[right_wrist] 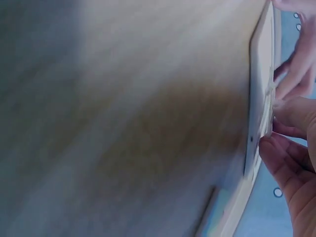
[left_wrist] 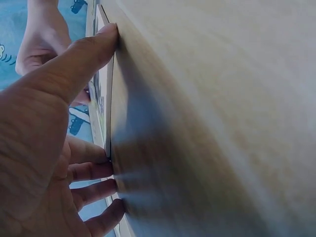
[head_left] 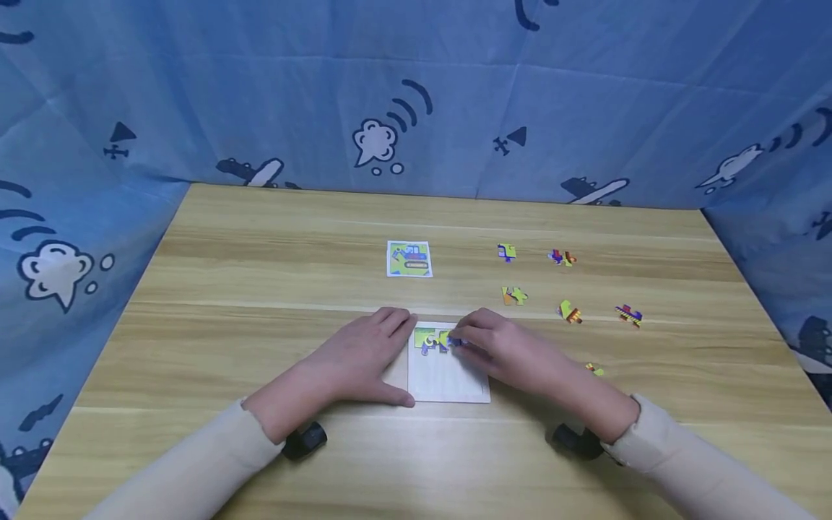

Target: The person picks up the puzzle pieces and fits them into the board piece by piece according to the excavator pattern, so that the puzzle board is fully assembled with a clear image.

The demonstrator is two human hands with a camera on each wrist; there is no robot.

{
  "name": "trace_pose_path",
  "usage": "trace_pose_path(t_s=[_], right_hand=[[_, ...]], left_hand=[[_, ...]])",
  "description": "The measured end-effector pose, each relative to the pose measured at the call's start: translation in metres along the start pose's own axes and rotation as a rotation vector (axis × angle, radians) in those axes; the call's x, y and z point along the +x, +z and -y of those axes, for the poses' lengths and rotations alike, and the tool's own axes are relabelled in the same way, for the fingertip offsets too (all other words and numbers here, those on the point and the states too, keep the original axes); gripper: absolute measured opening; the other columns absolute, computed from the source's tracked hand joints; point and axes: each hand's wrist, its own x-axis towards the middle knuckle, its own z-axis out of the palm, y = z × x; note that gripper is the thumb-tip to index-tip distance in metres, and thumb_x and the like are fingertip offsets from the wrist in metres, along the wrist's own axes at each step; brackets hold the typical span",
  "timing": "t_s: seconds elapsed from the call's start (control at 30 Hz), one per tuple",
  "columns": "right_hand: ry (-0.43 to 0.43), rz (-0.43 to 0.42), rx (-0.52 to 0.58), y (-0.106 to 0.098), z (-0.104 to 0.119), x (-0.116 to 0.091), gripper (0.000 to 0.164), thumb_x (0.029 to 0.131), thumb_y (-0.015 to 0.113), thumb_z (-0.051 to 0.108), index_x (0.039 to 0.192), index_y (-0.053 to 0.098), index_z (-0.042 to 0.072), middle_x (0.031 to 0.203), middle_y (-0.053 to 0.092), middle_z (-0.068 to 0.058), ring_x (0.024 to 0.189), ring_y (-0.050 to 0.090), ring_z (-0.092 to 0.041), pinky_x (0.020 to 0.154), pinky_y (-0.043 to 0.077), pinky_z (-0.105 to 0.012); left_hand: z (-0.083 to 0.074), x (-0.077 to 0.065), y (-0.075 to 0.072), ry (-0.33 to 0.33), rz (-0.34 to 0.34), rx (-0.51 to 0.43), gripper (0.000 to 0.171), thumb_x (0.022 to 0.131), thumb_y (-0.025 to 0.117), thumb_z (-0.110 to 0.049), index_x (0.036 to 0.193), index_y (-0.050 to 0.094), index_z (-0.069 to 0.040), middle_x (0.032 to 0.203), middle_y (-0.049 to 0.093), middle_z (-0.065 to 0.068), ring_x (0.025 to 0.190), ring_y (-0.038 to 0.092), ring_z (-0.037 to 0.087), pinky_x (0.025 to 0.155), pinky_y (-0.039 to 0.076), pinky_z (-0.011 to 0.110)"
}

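Note:
A white puzzle board [head_left: 448, 379] lies on the table between the hands, with several joined yellow and blue puzzle pieces [head_left: 425, 338] along its far edge. My left hand [head_left: 364, 354] rests at the board's left side, fingers extended. Its thumb [left_wrist: 106, 42] touches the near corner and its index fingertip is right at the far one. Over the board's far right part, my right hand [head_left: 510, 350] pinches a puzzle piece [head_left: 457, 340] between thumb and fingers, right beside the joined pieces. Most of that piece is hidden by the fingers.
A picture card [head_left: 409, 259] with a blue excavator lies beyond the board. Loose puzzle pieces are scattered to the right, among them a yellow one [head_left: 506, 252] and a striped one [head_left: 629, 315]. One piece [head_left: 594, 369] lies partly behind the right forearm. A blue curtain [head_left: 442, 94] hangs behind the table.

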Motion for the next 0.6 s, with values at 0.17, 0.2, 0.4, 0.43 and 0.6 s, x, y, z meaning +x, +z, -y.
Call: trace_pose_path(t_s=[0.17,0.2,0.4,0.43,0.6], right_hand=[[-0.001,0.021,-0.033,0.0034,0.0035,0.0035,0.030,0.091,0.082,0.015,0.119,0.078,0.007,0.113,0.073,-0.006,0.102,0.072,-0.015,0.089,0.063,-0.031],[-0.001,0.023,-0.041,0.0040,0.0036,0.0040,0.030,0.091,0.082,0.014,0.120,0.078,0.007,0.113,0.073,-0.006,0.102,0.072,-0.016,0.089,0.063,-0.031],[0.013,0.034,-0.070,0.0056,0.0057,0.0052,0.032,0.091,0.082,0.012,0.121,0.078,0.006,0.116,0.072,-0.009,0.105,0.072,-0.018,0.091,0.063,-0.033],[0.014,0.030,-0.072,0.0059,0.0061,0.0051,0.032,0.090,0.082,0.012,0.121,0.078,0.005,0.116,0.072,-0.009,0.105,0.073,-0.019,0.091,0.063,-0.033],[0.019,0.016,-0.092,0.0082,0.0073,0.0064,0.031,0.089,0.083,0.010,0.119,0.079,0.005,0.115,0.071,-0.009,0.105,0.073,-0.019,0.090,0.063,-0.033]], left_hand=[[0.0001,-0.0001,-0.0005,0.000,0.000,-0.002,0.116,0.082,0.072,-0.075,0.163,0.032,-0.002,0.165,0.040,0.014,0.153,0.038,0.030,0.126,0.038,0.045],[0.0000,-0.0003,-0.0005,-0.001,0.000,-0.004,0.116,0.082,0.072,-0.075,0.163,0.032,-0.002,0.165,0.040,0.014,0.153,0.038,0.030,0.126,0.038,0.045],[-0.0005,-0.0001,-0.0008,0.001,-0.004,0.001,0.116,0.082,0.071,-0.075,0.163,0.033,-0.002,0.164,0.040,0.013,0.153,0.038,0.029,0.126,0.037,0.045],[-0.0005,0.0000,-0.0008,0.002,-0.005,0.004,0.115,0.082,0.071,-0.075,0.163,0.033,-0.002,0.164,0.040,0.013,0.153,0.038,0.029,0.126,0.037,0.045],[-0.0003,0.0001,-0.0007,0.007,-0.010,0.014,0.115,0.082,0.071,-0.075,0.162,0.033,-0.002,0.163,0.041,0.013,0.152,0.039,0.029,0.125,0.038,0.045]])
